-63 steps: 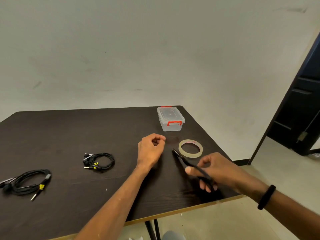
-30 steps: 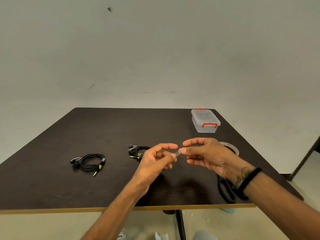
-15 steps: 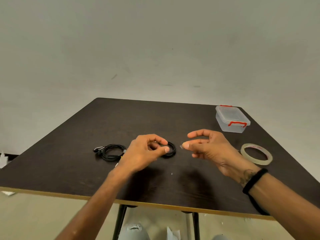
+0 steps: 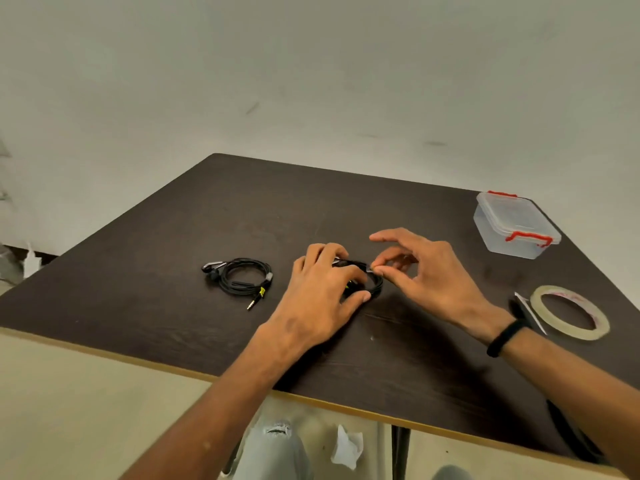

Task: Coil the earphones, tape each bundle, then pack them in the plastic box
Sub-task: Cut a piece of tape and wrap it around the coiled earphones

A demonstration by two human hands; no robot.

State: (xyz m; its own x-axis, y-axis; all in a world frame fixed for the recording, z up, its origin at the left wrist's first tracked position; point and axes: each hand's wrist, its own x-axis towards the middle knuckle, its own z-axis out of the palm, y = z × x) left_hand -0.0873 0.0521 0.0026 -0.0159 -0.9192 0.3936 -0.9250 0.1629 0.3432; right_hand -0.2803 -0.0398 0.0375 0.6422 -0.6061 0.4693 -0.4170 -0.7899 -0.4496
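Note:
Two black coiled earphone bundles lie on the dark table (image 4: 173, 271). My left hand (image 4: 322, 292) grips the nearer earphone coil (image 4: 375, 284) at the table's middle and covers most of it. My right hand (image 4: 419, 271) pinches a small clear piece of tape (image 4: 370, 270) between thumb and forefinger, right at the coil's top edge. The second earphone coil (image 4: 240, 277) lies loose to the left, its plug pointing toward me. The clear plastic box (image 4: 516, 225) with red latches stands closed at the far right.
A roll of clear tape (image 4: 569, 317) lies flat at the right, near my right wrist. Scissors (image 4: 530, 311) lie beside it, mostly hidden under my right forearm. The table's front edge runs just below my forearms.
My right hand put the scissors down and took the cut tape piece from my left hand. Both hands moved to the nearer coil, which my left hand now grips.

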